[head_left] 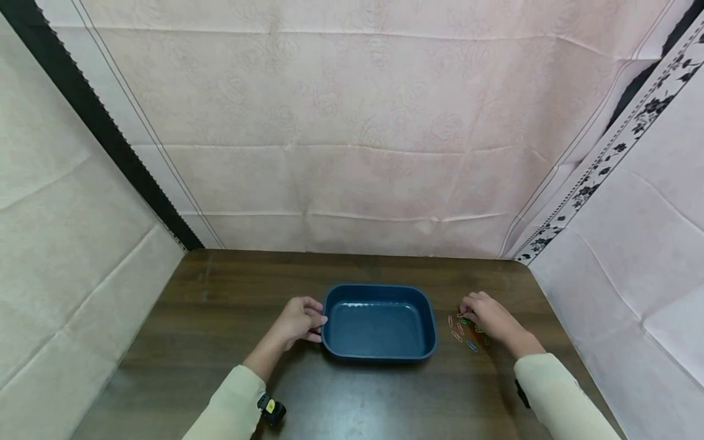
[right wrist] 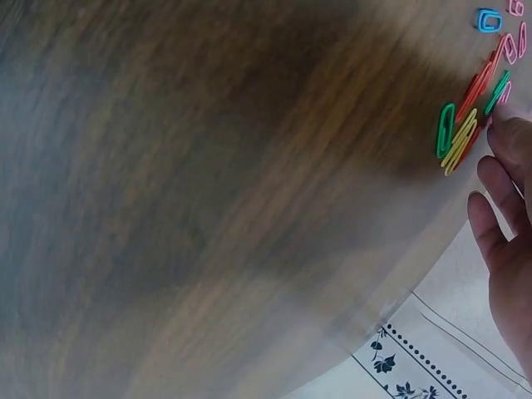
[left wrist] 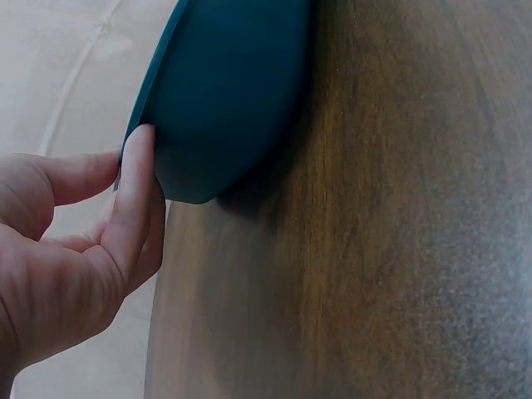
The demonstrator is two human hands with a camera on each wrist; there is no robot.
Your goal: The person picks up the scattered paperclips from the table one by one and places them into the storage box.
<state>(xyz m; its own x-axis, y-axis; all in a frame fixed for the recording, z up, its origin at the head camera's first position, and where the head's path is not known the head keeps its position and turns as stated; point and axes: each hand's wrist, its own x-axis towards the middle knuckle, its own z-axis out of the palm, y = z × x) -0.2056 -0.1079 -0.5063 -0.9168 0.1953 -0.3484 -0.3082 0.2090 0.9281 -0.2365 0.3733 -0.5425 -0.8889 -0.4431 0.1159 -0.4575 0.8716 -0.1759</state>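
Note:
A dark blue rectangular tray rests on the wooden table. At its left end my left hand pinches the rim, with the thumb on one side and fingers on the other; the left wrist view shows this grip on the tray wall up close. To the right of the tray, my right hand is low over a loose group of paper clips, thumb and forefinger pinching at a pink paper clip. Beside its fingertips lie a green paper clip, yellow paper clips and red ones.
A blue paper clip and several pink ones lie nearer the tray. The brown wooden table has a pale cloth hanging behind it and more cloth along both sides. A dark strap with a device sits on the left wrist.

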